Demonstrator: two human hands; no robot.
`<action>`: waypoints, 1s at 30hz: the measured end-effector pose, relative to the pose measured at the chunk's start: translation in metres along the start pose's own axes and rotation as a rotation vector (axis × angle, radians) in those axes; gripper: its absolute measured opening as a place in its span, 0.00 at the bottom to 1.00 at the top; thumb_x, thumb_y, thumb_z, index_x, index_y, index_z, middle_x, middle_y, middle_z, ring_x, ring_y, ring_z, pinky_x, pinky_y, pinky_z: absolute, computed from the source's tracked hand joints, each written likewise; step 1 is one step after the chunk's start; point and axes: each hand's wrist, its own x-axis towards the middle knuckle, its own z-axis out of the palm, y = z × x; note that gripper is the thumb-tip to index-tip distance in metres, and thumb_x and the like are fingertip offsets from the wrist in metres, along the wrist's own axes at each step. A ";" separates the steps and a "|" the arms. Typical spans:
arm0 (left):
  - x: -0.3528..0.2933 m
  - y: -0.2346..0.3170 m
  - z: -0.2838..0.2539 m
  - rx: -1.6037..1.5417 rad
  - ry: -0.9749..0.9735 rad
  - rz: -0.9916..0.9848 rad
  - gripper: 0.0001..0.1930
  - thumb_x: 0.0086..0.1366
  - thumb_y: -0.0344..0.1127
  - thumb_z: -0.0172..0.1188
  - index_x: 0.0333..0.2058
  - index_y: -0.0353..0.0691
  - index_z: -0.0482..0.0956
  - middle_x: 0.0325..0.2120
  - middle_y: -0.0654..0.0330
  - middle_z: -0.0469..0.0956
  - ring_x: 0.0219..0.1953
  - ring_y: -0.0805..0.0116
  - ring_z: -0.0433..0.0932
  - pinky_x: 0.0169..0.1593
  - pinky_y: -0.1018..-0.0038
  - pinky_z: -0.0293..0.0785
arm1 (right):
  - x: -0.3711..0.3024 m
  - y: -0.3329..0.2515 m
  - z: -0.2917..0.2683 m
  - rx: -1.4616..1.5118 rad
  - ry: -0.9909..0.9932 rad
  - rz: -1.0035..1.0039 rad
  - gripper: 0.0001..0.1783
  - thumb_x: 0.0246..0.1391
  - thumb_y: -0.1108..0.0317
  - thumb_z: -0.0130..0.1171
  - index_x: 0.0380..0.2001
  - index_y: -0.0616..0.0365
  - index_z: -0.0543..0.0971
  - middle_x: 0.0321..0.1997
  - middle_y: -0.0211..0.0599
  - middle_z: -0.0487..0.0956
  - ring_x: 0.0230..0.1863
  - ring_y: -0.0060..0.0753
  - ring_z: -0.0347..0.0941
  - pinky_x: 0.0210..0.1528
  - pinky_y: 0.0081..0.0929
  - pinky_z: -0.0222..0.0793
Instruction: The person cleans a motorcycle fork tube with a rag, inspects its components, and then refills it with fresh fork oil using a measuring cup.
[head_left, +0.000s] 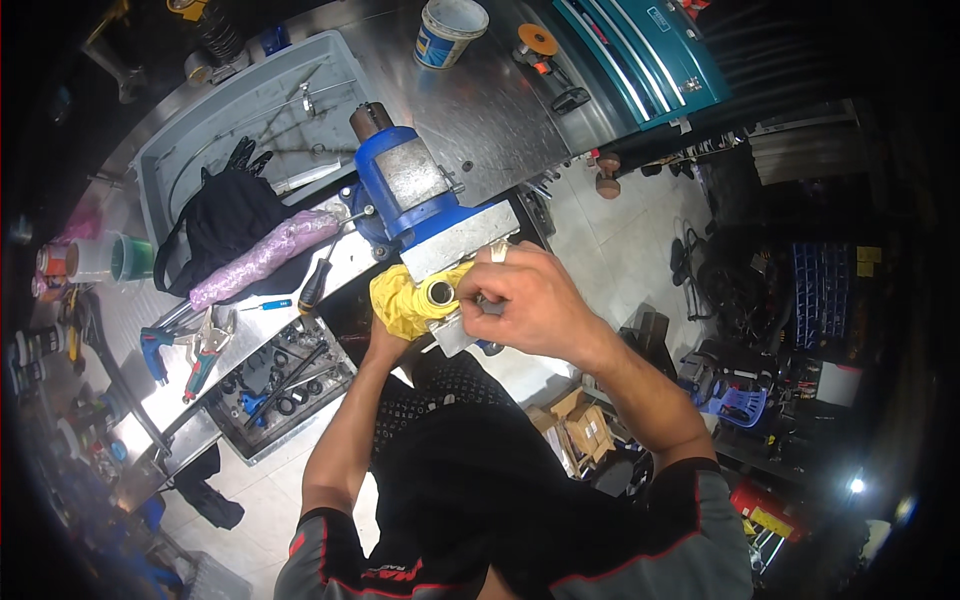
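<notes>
A blue bench vise [405, 185] with bare metal jaws stands at the bench edge in front of me. Between its jaws a yellow cloth [395, 300] is bunched around a dark-rimmed tube [440, 292], whose round opening faces up. My left hand [388, 343] grips the cloth from the near left side, its fingers mostly hidden by the folds. Just right of the opening, my right hand [525, 300] is closed, with the fingertips pinched together. Something small and greyish shows at those fingertips, too hidden to name.
A grey tray [340, 70] holds cables and dark cloth. Left of the vise lie a bubble-wrapped rod [265, 260], a screwdriver [316, 285] and locking pliers [208, 350]. A parts drawer [285, 385] sits below. Farther back are a white bucket [450, 32] and a teal toolbox [655, 60].
</notes>
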 end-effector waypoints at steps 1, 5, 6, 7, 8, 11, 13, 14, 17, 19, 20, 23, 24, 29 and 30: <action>-0.001 -0.003 0.000 -0.043 -0.036 -0.043 0.27 0.57 0.42 0.72 0.53 0.39 0.77 0.51 0.51 0.77 0.56 0.48 0.74 0.61 0.58 0.69 | -0.001 0.001 -0.001 -0.024 0.046 -0.048 0.06 0.41 0.71 0.69 0.26 0.56 0.82 0.24 0.31 0.78 0.26 0.37 0.75 0.36 0.31 0.67; -0.005 -0.010 -0.001 0.013 -0.042 0.003 0.25 0.61 0.38 0.71 0.55 0.39 0.77 0.52 0.54 0.78 0.56 0.54 0.76 0.60 0.62 0.72 | -0.002 0.004 -0.004 -0.125 0.100 -0.131 0.06 0.40 0.71 0.69 0.25 0.55 0.82 0.26 0.30 0.78 0.30 0.35 0.76 0.40 0.33 0.67; -0.006 -0.011 -0.001 0.063 -0.026 0.048 0.24 0.62 0.36 0.70 0.56 0.39 0.77 0.53 0.55 0.79 0.55 0.57 0.78 0.59 0.64 0.73 | -0.001 0.005 -0.004 -0.164 0.105 -0.150 0.06 0.41 0.70 0.69 0.25 0.54 0.82 0.27 0.30 0.79 0.31 0.34 0.77 0.42 0.33 0.67; -0.003 -0.006 -0.003 0.061 -0.031 0.050 0.24 0.62 0.36 0.70 0.56 0.39 0.77 0.53 0.55 0.79 0.55 0.57 0.78 0.59 0.64 0.73 | -0.001 0.005 -0.005 -0.166 0.106 -0.146 0.06 0.41 0.70 0.69 0.25 0.54 0.82 0.27 0.30 0.79 0.31 0.34 0.77 0.42 0.33 0.67; 0.001 -0.001 -0.004 0.040 -0.033 0.055 0.24 0.62 0.36 0.71 0.56 0.39 0.77 0.53 0.55 0.79 0.56 0.58 0.77 0.60 0.64 0.73 | -0.002 0.006 -0.005 -0.169 0.102 -0.143 0.06 0.41 0.70 0.69 0.26 0.54 0.82 0.28 0.30 0.79 0.32 0.35 0.77 0.42 0.34 0.67; 0.009 0.009 -0.008 0.005 -0.033 0.065 0.25 0.62 0.36 0.71 0.57 0.39 0.77 0.54 0.55 0.78 0.57 0.59 0.76 0.61 0.65 0.72 | -0.001 0.007 -0.005 -0.172 0.094 -0.144 0.06 0.42 0.69 0.69 0.26 0.54 0.83 0.30 0.29 0.80 0.33 0.35 0.77 0.43 0.34 0.68; 0.009 0.006 -0.007 -0.001 -0.012 0.065 0.25 0.62 0.36 0.72 0.56 0.39 0.77 0.54 0.55 0.78 0.57 0.59 0.76 0.61 0.65 0.72 | -0.005 0.008 -0.002 -0.155 0.157 -0.147 0.05 0.45 0.70 0.69 0.27 0.55 0.83 0.31 0.31 0.80 0.35 0.37 0.77 0.44 0.33 0.68; 0.009 0.005 -0.006 -0.004 -0.005 0.065 0.25 0.62 0.36 0.72 0.56 0.39 0.77 0.54 0.56 0.78 0.57 0.59 0.76 0.61 0.65 0.72 | -0.008 0.008 0.000 -0.147 0.190 -0.146 0.05 0.46 0.70 0.68 0.28 0.55 0.83 0.31 0.32 0.80 0.35 0.37 0.76 0.45 0.33 0.68; 0.008 0.001 -0.003 -0.061 -0.012 0.010 0.28 0.60 0.39 0.72 0.57 0.38 0.76 0.54 0.52 0.78 0.58 0.53 0.75 0.63 0.63 0.69 | -0.040 0.011 0.006 -0.086 0.426 -0.064 0.04 0.49 0.71 0.68 0.30 0.56 0.83 0.31 0.33 0.79 0.36 0.38 0.76 0.45 0.32 0.68; 0.005 -0.004 -0.002 -0.085 -0.021 -0.018 0.29 0.59 0.41 0.72 0.57 0.38 0.76 0.55 0.50 0.77 0.59 0.49 0.74 0.64 0.62 0.68 | -0.078 0.017 0.016 -0.039 0.606 0.063 0.07 0.51 0.74 0.66 0.36 0.58 0.82 0.35 0.37 0.79 0.40 0.38 0.75 0.46 0.32 0.69; 0.003 -0.008 -0.002 -0.114 -0.030 -0.038 0.29 0.59 0.40 0.72 0.57 0.38 0.76 0.55 0.50 0.78 0.59 0.50 0.74 0.64 0.62 0.68 | -0.102 0.023 0.029 -0.027 0.671 0.154 0.11 0.52 0.75 0.66 0.41 0.59 0.80 0.39 0.40 0.79 0.42 0.37 0.74 0.46 0.32 0.70; -0.003 -0.029 0.003 -0.166 -0.070 -0.073 0.29 0.59 0.39 0.72 0.57 0.37 0.76 0.54 0.51 0.78 0.59 0.51 0.75 0.63 0.62 0.69 | -0.165 0.065 0.111 0.463 0.947 0.618 0.23 0.51 0.77 0.65 0.52 0.59 0.75 0.52 0.45 0.75 0.48 0.37 0.73 0.49 0.34 0.72; -0.008 -0.039 0.004 -0.160 -0.066 -0.096 0.28 0.59 0.39 0.73 0.57 0.37 0.76 0.54 0.51 0.78 0.58 0.51 0.75 0.62 0.62 0.70 | -0.177 0.076 0.135 0.465 0.958 0.627 0.23 0.51 0.77 0.65 0.52 0.59 0.75 0.52 0.45 0.75 0.48 0.37 0.73 0.49 0.34 0.72; -0.007 -0.038 0.006 -0.142 -0.090 -0.133 0.28 0.59 0.38 0.74 0.57 0.37 0.76 0.54 0.52 0.78 0.56 0.54 0.77 0.59 0.63 0.73 | -0.178 0.076 0.203 0.341 0.523 0.855 0.29 0.52 0.77 0.64 0.58 0.57 0.71 0.60 0.49 0.71 0.58 0.41 0.72 0.55 0.34 0.74; -0.006 -0.035 0.005 -0.137 -0.095 -0.133 0.28 0.59 0.37 0.74 0.56 0.37 0.76 0.53 0.52 0.79 0.56 0.54 0.77 0.59 0.64 0.74 | -0.169 0.074 0.209 0.279 0.403 0.737 0.29 0.54 0.76 0.64 0.59 0.57 0.70 0.60 0.48 0.72 0.59 0.39 0.72 0.55 0.33 0.74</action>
